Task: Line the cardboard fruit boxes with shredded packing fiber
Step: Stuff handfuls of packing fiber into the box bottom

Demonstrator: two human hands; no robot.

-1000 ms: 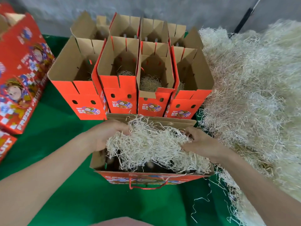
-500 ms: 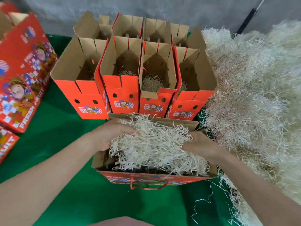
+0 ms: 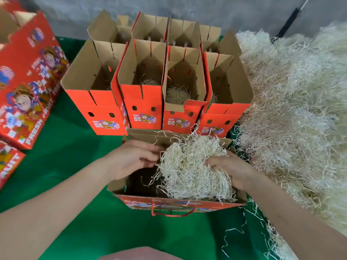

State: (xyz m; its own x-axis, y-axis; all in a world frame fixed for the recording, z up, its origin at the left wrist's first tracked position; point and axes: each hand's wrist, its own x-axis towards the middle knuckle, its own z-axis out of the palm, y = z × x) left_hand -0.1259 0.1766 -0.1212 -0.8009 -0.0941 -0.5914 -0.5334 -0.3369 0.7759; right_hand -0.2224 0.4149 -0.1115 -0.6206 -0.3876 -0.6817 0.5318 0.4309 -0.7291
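An open red cardboard fruit box (image 3: 120, 186) with a red cord handle lies on the green cloth right in front of me. A wad of pale shredded fiber (image 3: 191, 171) fills its right half, while the dark left half of the inside shows. My right hand (image 3: 232, 169) grips the wad from the right, fingers sunk into the strands. My left hand (image 3: 131, 158) reaches over the box's left part, its fairly straight fingers touching the wad's left edge.
Several open red boxes (image 3: 142, 113) stand upright in rows just behind, some with a little fiber at the bottom. A big heap of loose fiber (image 3: 293, 109) covers the right side. Closed printed boxes (image 3: 28, 87) lie at the left on the green cloth (image 3: 71, 166).
The wad, spread across the whole box before, is now bunched toward the right half. My left hand has let go of its grip and only touches the edge.
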